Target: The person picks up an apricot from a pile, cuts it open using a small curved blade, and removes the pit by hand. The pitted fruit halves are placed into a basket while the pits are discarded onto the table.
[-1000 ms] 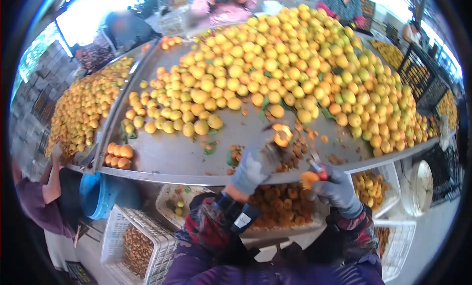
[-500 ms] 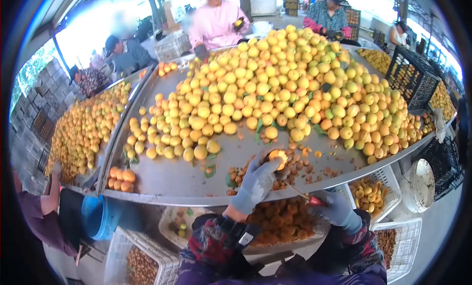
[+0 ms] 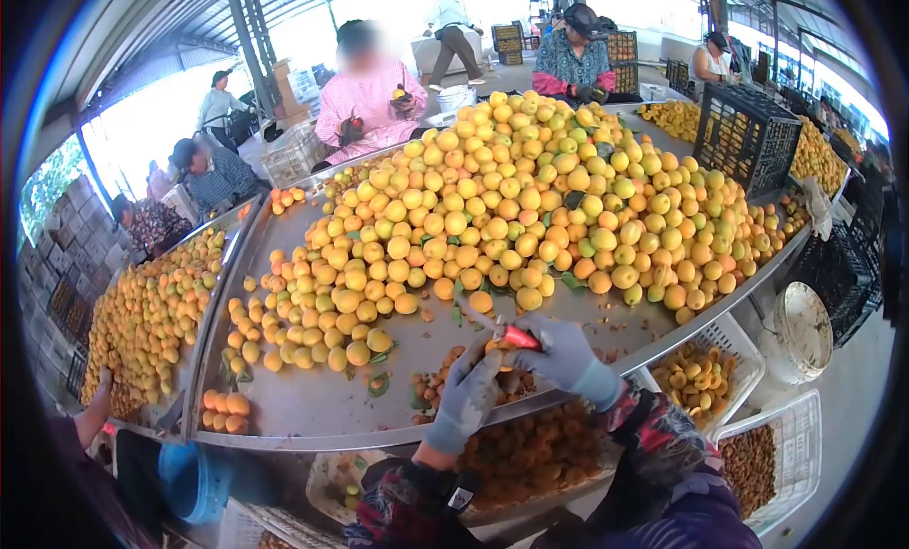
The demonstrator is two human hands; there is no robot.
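Note:
My left hand [image 3: 466,397], in a grey-white glove, is closed on an orange apricot [image 3: 499,346] above the near edge of the metal table. Only part of that fruit shows between my hands. My right hand [image 3: 566,358], gloved alike, grips a small knife by its red handle [image 3: 522,338], right against the apricot. A thin, blurred blade points up and to the left. Pits and scraps [image 3: 437,374] lie on the metal just beyond my left hand. Farther back rises a big heap of yellow-orange apricots [image 3: 492,208].
Below the table edge stands a container of orange fruit halves [image 3: 540,454]. White crates of halves [image 3: 696,383] and pits [image 3: 753,468] stand at the right, near a white bucket [image 3: 805,331]. A black crate [image 3: 746,140] rests at the heap's right. Other people work around the tables.
My right hand has lifted the knife from the table's edge up to the apricot in my left hand. The opened orange flesh seen before is now mostly hidden. The view has tilted up.

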